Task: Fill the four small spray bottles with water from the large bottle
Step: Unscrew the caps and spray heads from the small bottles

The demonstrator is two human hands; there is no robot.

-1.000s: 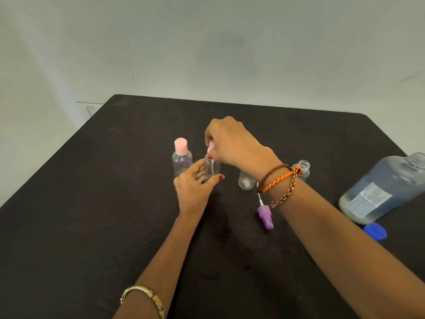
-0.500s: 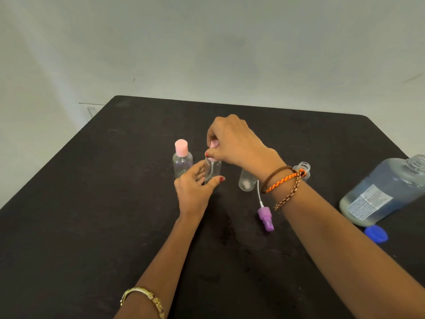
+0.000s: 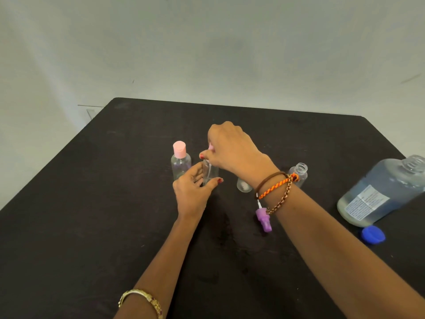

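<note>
judging from how things lie, the task is in its opening stage: the caps are coming off and no pouring seems to have begun. the left hand (image 3: 193, 192) curls round the small clear bottle (image 3: 210, 172) at the middle of the row, thumb on one side and fingers on the other, steadying it upright on the table (image 3: 92, 215). the right hand (image 3: 232, 148) sits over that bottle's neck, fingertips pinched on a pink spray top (image 3: 210, 147) that is mostly hidden, so i cannot tell whether it is loose.

taking this held bottle as the landmark: just to its left stands a bottle with a pink cap (image 3: 180, 161), closed and apparently empty. to its right stands a frosted bottle (image 3: 243, 186), partly hidden by the wrist, and further right an open-necked bottle (image 3: 299, 172). nearer the person than the landmark, to its right, lies a purple spray head (image 3: 264, 218) with its tube. far to the right the large bottle (image 3: 381, 192) stands uncapped with liquid inside, a blue cap (image 3: 372, 234) beside it.

left to do, as i judge it: uncap the rest, fill all four, recap.

the table is matt black, with faint smudges near the landmark. behind it is a plain pale wall.
</note>
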